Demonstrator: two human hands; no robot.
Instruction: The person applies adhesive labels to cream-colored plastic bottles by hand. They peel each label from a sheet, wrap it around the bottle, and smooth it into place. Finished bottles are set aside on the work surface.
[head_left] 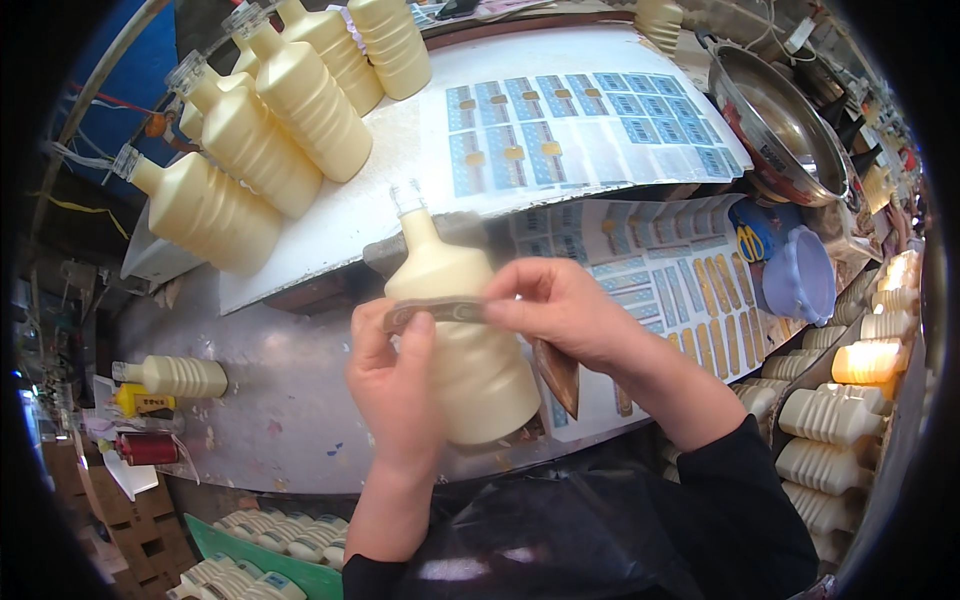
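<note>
A cream ribbed bottle point(485, 390) with a clear threaded neck lies in front of me, its neck pointing away. Across its shoulder, a curved grey-gold strip label point(447, 311) is stretched between my hands. My left hand point(398, 365) pinches the strip's left end with thumb and fingers. On the other end, the fingertips of my right hand point(560, 305) are closed. A brown, pointed, flat tool point(557, 376) sticks out below my right palm, apparently tucked in that hand; its grip is hidden.
Several cream bottles point(280, 110) stand at the far left on a white board point(400, 140). Sticker sheets point(580, 110) lie beyond and right of my hands. Right are yellow scissors point(750, 243), a lilac basket point(800, 278), a metal pan point(780, 110) and stacked bottles point(832, 415). Another bottle point(175, 377) lies left.
</note>
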